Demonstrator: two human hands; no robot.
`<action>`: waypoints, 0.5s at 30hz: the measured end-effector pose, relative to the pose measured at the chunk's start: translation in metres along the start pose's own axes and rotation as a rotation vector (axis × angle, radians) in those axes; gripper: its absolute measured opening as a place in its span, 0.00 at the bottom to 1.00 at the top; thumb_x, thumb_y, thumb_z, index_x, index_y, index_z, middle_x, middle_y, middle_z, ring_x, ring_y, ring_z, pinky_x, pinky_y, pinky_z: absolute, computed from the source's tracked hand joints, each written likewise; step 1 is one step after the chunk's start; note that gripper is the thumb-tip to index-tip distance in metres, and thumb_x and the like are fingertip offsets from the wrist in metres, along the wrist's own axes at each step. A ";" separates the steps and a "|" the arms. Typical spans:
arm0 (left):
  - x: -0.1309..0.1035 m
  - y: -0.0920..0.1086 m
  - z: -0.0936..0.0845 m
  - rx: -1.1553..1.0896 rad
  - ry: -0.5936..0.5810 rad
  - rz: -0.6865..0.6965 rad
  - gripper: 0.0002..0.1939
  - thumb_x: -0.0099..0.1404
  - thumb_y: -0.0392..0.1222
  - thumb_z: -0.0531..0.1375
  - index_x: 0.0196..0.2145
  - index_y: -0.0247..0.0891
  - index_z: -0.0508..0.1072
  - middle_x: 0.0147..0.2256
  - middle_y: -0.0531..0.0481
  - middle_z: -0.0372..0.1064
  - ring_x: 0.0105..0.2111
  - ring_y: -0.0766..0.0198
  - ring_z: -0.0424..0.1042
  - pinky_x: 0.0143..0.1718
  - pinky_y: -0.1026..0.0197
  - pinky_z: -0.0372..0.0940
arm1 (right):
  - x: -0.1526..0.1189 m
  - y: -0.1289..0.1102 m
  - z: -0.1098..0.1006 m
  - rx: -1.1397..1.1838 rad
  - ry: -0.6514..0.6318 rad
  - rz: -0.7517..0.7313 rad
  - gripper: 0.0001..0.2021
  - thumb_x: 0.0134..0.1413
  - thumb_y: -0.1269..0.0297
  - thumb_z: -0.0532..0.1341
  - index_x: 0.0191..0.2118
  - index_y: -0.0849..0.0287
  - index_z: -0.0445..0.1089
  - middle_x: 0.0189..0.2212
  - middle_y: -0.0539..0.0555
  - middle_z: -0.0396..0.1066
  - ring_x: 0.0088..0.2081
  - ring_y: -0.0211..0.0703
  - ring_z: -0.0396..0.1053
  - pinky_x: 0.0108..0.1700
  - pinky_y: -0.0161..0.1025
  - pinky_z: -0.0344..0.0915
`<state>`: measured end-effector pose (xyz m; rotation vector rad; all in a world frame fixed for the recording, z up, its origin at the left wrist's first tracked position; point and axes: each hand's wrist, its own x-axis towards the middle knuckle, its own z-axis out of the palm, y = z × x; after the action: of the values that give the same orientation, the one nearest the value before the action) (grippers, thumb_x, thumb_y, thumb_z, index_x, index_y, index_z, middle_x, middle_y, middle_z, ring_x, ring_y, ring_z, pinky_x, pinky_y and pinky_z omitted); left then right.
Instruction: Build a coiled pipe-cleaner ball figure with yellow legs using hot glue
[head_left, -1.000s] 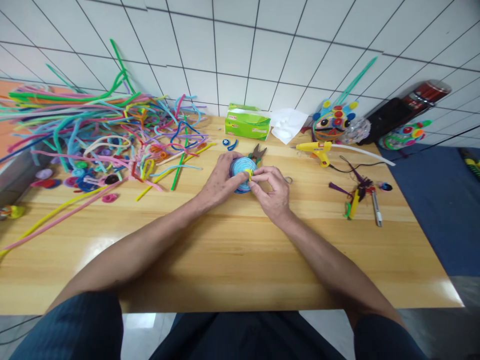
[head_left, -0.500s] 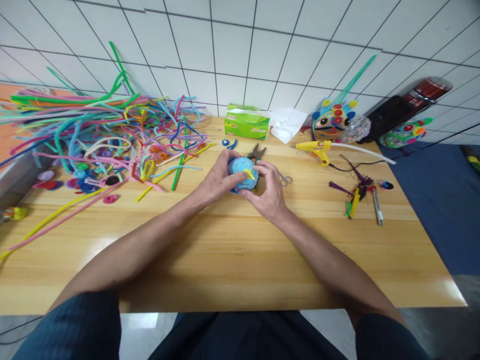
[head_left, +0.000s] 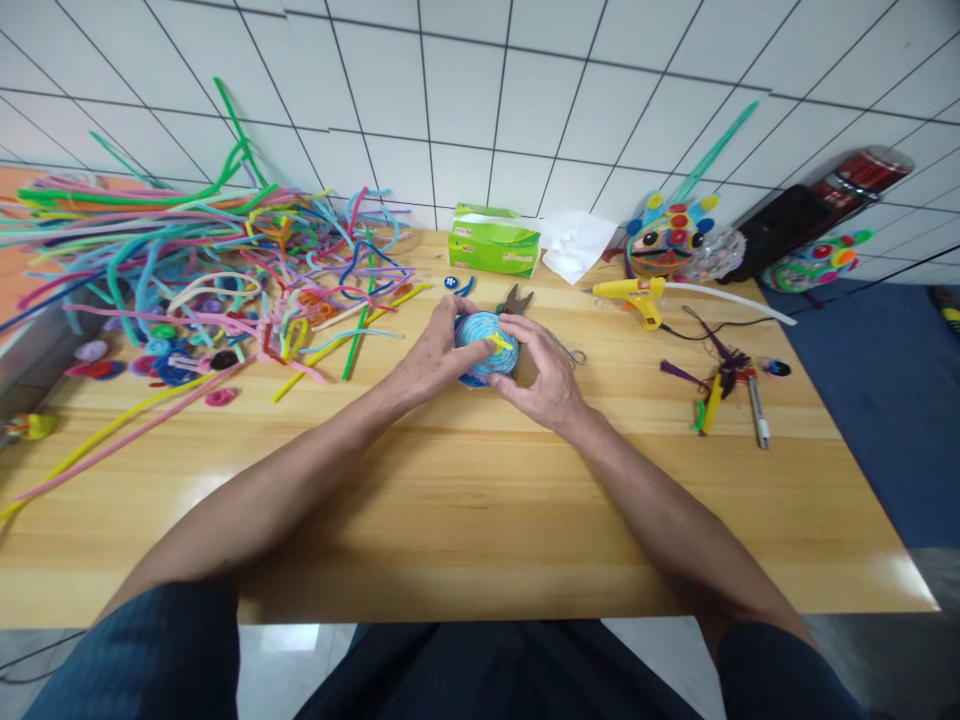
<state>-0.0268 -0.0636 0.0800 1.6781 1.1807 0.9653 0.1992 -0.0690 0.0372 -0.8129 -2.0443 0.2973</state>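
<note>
A round blue coil of pipe cleaners (head_left: 480,328) with a small yellow piece (head_left: 500,344) at its middle is between my hands. My left hand (head_left: 435,350) grips its left side, the thumb laid across the top against the yellow piece. On the right, my right hand (head_left: 546,378) curves round the edge with fingers and thumb at the rim. Just behind the coil lie pliers (head_left: 516,300), their handles partly hidden. Scissors (head_left: 576,356) show partly beyond my right hand. A blue button (head_left: 450,282) sits behind my left hand.
Loose pipe cleaners (head_left: 225,260) are heaped at the left. A green tissue pack (head_left: 493,244) and white tissue (head_left: 576,245) stand by the wall. Rightward are a yellow glue gun (head_left: 634,292) with its cord, a decorated figure (head_left: 664,240), a flask (head_left: 817,215) and a pen-like tool (head_left: 758,412).
My right hand has shifted slightly, its fingers reaching further over the coil's rim and covering more of the scissors and pliers' handles. My left hand keeps its hold.
</note>
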 end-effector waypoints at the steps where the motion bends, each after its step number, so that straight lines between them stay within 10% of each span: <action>1: 0.000 0.000 -0.001 -0.008 -0.013 -0.004 0.27 0.64 0.57 0.65 0.53 0.41 0.64 0.50 0.46 0.67 0.50 0.52 0.71 0.52 0.50 0.73 | 0.000 -0.001 0.000 0.002 0.016 -0.011 0.32 0.64 0.60 0.73 0.70 0.49 0.66 0.68 0.64 0.76 0.69 0.62 0.75 0.70 0.66 0.75; 15: -0.002 -0.016 0.014 0.043 0.106 0.094 0.25 0.69 0.54 0.62 0.58 0.41 0.71 0.58 0.40 0.72 0.62 0.45 0.71 0.70 0.40 0.66 | -0.002 -0.015 0.007 -0.070 0.271 -0.061 0.07 0.72 0.68 0.69 0.50 0.48 0.78 0.48 0.55 0.83 0.50 0.50 0.82 0.54 0.52 0.80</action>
<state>-0.0189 -0.0652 0.0600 1.7475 1.2087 1.1057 0.1879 -0.0815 0.0393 -0.7867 -1.8284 0.0764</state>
